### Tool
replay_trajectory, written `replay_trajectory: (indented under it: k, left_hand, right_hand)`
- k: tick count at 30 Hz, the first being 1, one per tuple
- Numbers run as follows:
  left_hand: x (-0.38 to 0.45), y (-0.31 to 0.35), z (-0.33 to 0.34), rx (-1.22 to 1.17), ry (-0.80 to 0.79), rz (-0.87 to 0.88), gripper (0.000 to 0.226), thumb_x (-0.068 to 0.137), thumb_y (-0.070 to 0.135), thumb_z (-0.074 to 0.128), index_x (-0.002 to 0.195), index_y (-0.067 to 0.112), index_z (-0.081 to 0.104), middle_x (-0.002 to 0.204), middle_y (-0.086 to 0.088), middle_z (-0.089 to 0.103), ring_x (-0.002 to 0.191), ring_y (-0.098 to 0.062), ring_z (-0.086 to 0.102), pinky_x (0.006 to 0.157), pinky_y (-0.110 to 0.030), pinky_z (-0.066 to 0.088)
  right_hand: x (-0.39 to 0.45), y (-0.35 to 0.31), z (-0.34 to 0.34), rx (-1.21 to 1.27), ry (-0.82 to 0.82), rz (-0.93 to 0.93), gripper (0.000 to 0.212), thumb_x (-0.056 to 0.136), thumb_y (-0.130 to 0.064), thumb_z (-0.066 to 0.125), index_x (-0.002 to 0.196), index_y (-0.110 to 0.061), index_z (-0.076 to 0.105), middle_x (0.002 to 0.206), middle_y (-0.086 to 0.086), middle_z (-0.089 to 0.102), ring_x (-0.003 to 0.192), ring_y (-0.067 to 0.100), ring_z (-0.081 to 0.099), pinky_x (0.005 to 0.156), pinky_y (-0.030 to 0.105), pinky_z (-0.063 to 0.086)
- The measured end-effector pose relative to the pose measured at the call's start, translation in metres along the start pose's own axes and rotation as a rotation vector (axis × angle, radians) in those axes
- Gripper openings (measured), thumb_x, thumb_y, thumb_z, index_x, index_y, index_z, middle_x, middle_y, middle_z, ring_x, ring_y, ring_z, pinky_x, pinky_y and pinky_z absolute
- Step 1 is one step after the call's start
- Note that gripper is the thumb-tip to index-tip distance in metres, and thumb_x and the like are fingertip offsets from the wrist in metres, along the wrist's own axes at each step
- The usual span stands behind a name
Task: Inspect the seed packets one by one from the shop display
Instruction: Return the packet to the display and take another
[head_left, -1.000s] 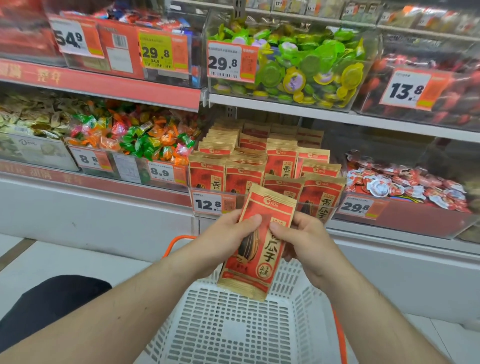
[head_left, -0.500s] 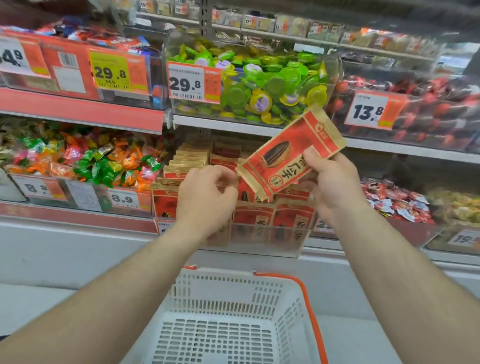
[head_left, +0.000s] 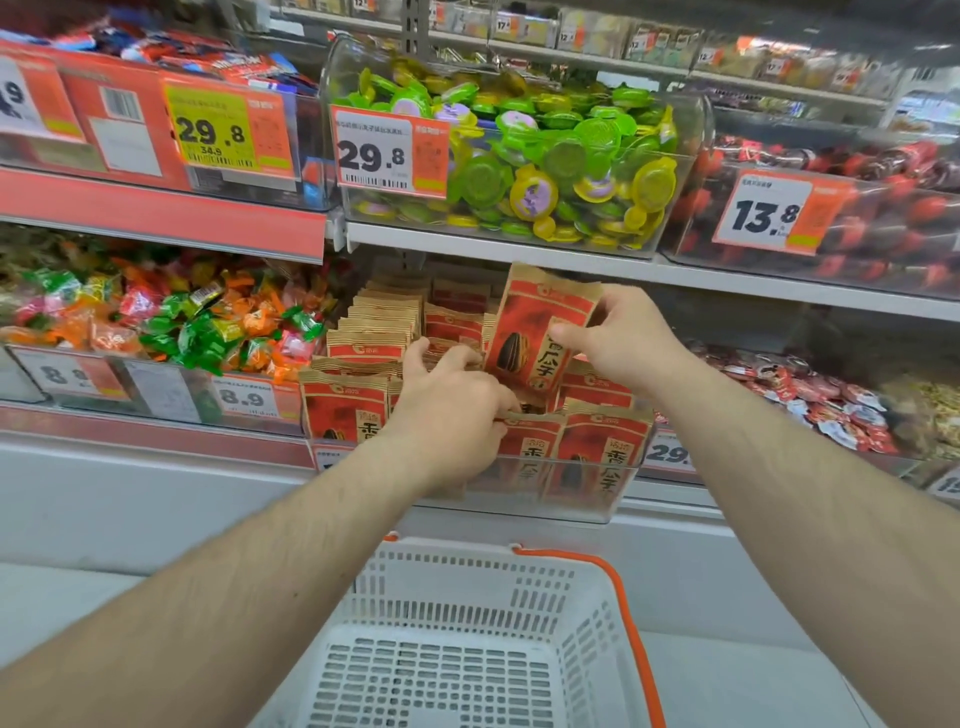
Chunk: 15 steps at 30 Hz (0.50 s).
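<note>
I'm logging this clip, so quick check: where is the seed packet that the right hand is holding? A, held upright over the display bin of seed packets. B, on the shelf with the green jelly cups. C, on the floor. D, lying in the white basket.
A: the right hand pinches the seed packet upright above the display bin; the white basket below holds no packet.

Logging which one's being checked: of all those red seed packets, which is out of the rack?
The seed packet pinched upright in the right hand, raised above the rows; the rest sit in the display bin, where the left hand reaches.
</note>
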<state>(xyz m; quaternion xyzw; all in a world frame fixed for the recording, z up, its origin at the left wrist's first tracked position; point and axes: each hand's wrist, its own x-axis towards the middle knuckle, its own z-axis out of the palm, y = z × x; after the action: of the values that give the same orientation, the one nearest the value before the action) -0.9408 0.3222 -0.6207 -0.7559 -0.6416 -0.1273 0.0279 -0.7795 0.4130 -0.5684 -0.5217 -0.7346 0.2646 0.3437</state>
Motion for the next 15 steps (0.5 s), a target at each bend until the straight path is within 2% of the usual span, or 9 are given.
replay_trajectory:
  k: [3,6,8,10,12,15]
  left_hand:
    - [-0.002,0.0,0.003,-0.01,0.059,0.01,0.027,0.098,0.032,0.054,0.122,0.038,0.064,0.126,0.017,0.063,0.139,-0.015,0.028,0.116,-0.058,0.0]
    - [-0.004,0.0,0.007,-0.019,0.118,0.005,0.024,0.097,0.032,0.054,0.12,0.036,0.062,0.124,0.014,0.064,0.138,-0.015,0.029,0.115,-0.055,0.0]
    - [-0.005,0.0,0.01,-0.033,0.152,0.005,0.024,0.097,0.032,0.054,0.119,0.036,0.062,0.123,0.014,0.065,0.139,-0.015,0.03,0.114,-0.054,0.001]
    - [-0.006,0.0,0.012,-0.036,0.177,0.007,0.024,0.097,0.031,0.054,0.118,0.036,0.063,0.122,0.014,0.066,0.139,-0.015,0.031,0.115,-0.054,0.001]
    - [-0.007,0.001,0.013,-0.033,0.201,0.008,0.025,0.097,0.03,0.054,0.118,0.036,0.064,0.12,0.013,0.067,0.14,-0.016,0.031,0.115,-0.052,0.001]
    - [-0.009,0.001,0.016,-0.032,0.236,0.01,0.027,0.095,0.027,0.054,0.118,0.035,0.066,0.119,0.014,0.067,0.14,-0.016,0.033,0.114,-0.051,0.001]
  right_hand:
    - [0.003,0.0,0.003,-0.166,-0.114,0.025,0.011,0.079,-0.023,0.08,0.081,-0.027,0.071,0.085,-0.01,0.07,0.087,0.015,0.066,0.078,0.029,0.048]
    - [0.006,-0.004,0.008,-0.335,-0.151,-0.012,0.021,0.076,-0.022,0.082,0.094,-0.026,0.072,0.097,-0.009,0.065,0.093,0.013,0.059,0.081,0.023,0.041]
    - [0.006,-0.008,0.012,-0.388,-0.133,-0.07,0.015,0.078,-0.021,0.079,0.081,-0.03,0.068,0.091,-0.011,0.066,0.092,0.013,0.06,0.083,0.026,0.043]
    - [0.006,-0.009,0.019,-0.508,-0.13,-0.14,0.013,0.082,-0.025,0.076,0.072,-0.029,0.068,0.082,-0.014,0.064,0.094,0.017,0.061,0.094,0.035,0.046]
    - [0.007,-0.011,0.026,-0.6,-0.11,-0.17,0.008,0.084,-0.029,0.074,0.076,-0.027,0.072,0.086,-0.01,0.067,0.098,0.021,0.061,0.102,0.043,0.043]
    - [0.01,-0.015,0.03,-0.614,-0.076,-0.149,0.006,0.085,-0.024,0.073,0.079,-0.026,0.073,0.095,-0.002,0.071,0.1,0.024,0.063,0.099,0.044,0.047]
